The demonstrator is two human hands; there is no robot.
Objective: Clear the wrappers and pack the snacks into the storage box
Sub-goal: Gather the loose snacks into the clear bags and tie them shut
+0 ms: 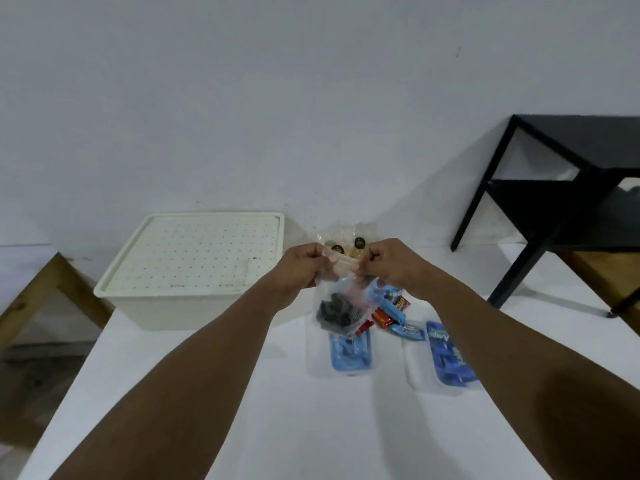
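Note:
A clear zip bag (337, 303) with dark round biscuits inside hangs above the white table (242, 410). My left hand (301, 268) and my right hand (389, 265) both pinch its pinkish top strip, one at each end. Under the bag lie small red and blue snack packs (394, 315). Two clear trays sit near me, each holding blue wrappers: a left tray (317, 362) and a right tray (415, 372). The cream storage box (194, 268) stands at the left with its dotted lid on. Behind my hands lies a clear packet of cookies (360, 237).
A black metal side table (568, 188) stands at the right against the white wall. A wooden frame (52, 289) shows at the left beyond the table's edge. The near part of the tabletop carries nothing but my forearms.

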